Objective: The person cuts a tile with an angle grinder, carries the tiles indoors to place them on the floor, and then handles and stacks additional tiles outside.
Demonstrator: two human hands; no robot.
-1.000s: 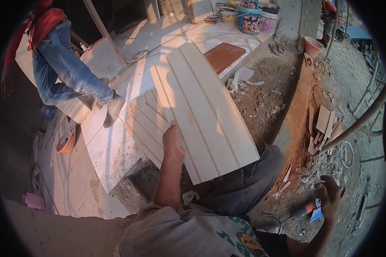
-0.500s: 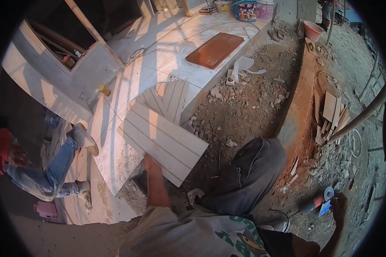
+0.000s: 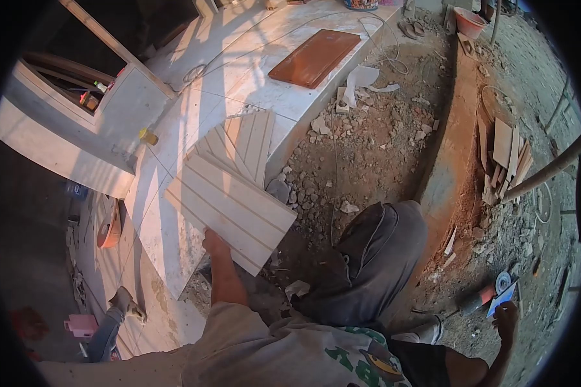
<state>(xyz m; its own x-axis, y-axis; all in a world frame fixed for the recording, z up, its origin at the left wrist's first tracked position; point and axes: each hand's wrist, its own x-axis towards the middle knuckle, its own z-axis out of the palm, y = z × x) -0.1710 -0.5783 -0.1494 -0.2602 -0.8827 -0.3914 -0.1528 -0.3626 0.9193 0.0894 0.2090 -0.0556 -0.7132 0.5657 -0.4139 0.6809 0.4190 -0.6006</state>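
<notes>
My left hand (image 3: 216, 244) is closed on the lower left edge of a pale grooved tile (image 3: 232, 208). This tile lies tilted over other grooved tiles (image 3: 252, 138) on the pale floor slab, its right end sticking out past the slab's edge over the dirt. Far to the right, my right hand (image 3: 507, 316) has its fingers at the lower edge of a flat blue piece (image 3: 503, 299). Right beside that piece, an angle grinder (image 3: 476, 300) with a round disc lies on the ground, partly overlapped by it.
A brown panel (image 3: 315, 58) rests on the slab (image 3: 229, 108). Rubble (image 3: 355, 155) fills the trench beside a low wall (image 3: 440, 164). Cut strips (image 3: 503, 145) are piled right of it. At lower left are a co-worker's leg (image 3: 103, 332), an orange basket (image 3: 110, 227) and a pink container (image 3: 81, 325).
My right hand has come down onto the blue piece. The co-worker at left has moved mostly out of view, uncovering the orange basket. The view has shifted; my left hand keeps its grip.
</notes>
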